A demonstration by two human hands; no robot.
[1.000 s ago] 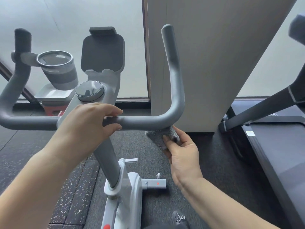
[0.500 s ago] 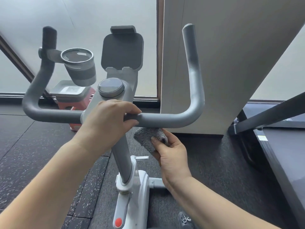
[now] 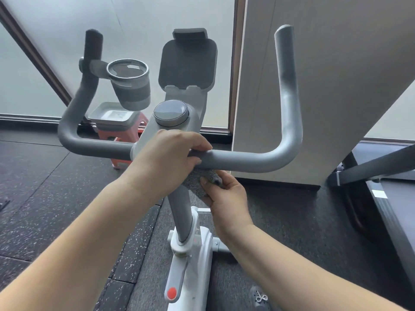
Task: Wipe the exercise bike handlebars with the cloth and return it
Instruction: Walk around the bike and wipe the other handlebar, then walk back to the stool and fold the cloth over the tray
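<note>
Grey cloth [image 3: 197, 184], two hands [image 3: 165, 161]

The light is soft and even, and it comes in through the big frosted window [image 3: 56, 41] at the back, so the room looks bright but a bit gray. Shadows on the dark floor [image 3: 45, 198] are weak, and nothing shines hard. The wide lens bends straight lines near the edges, and the arms at the bottom look a little blurry.
</note>
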